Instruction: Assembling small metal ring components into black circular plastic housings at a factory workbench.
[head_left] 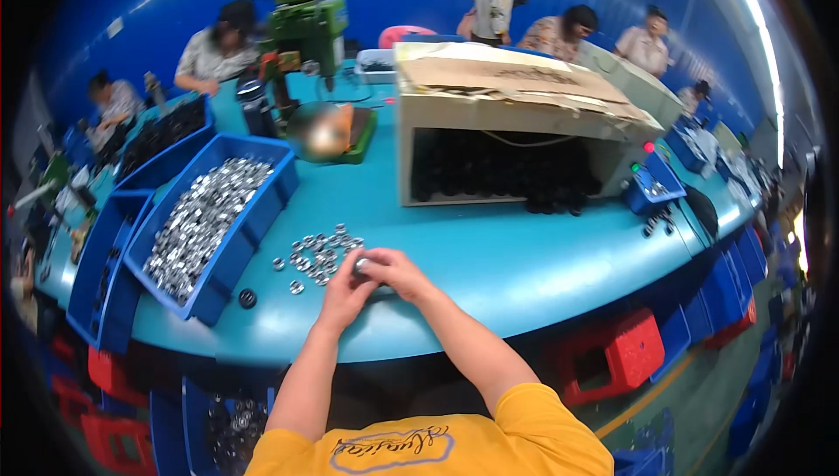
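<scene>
Close together over the front of the teal table point(472, 271), my left hand point(345, 292) and my right hand point(398, 272) are both closed. Between their fingertips is a small silver metal ring point(361, 264), partly covered by the fingers. Something dark shows just under my right hand, too hidden to make out. Just left of and beyond my hands lies a loose pile of silver rings point(316, 254). A single black ring point(247, 298) lies flat farther left, beside a blue bin point(278, 186) heaped with small silver metal parts.
A large box point(405, 157), open at the front and full of black parts, stands beyond my hands to the right. A green press machine point(308, 30) rises at the back. More blue bins flank the left side. Red stools point(616, 355) stand below the table edge. Several people sit farther back.
</scene>
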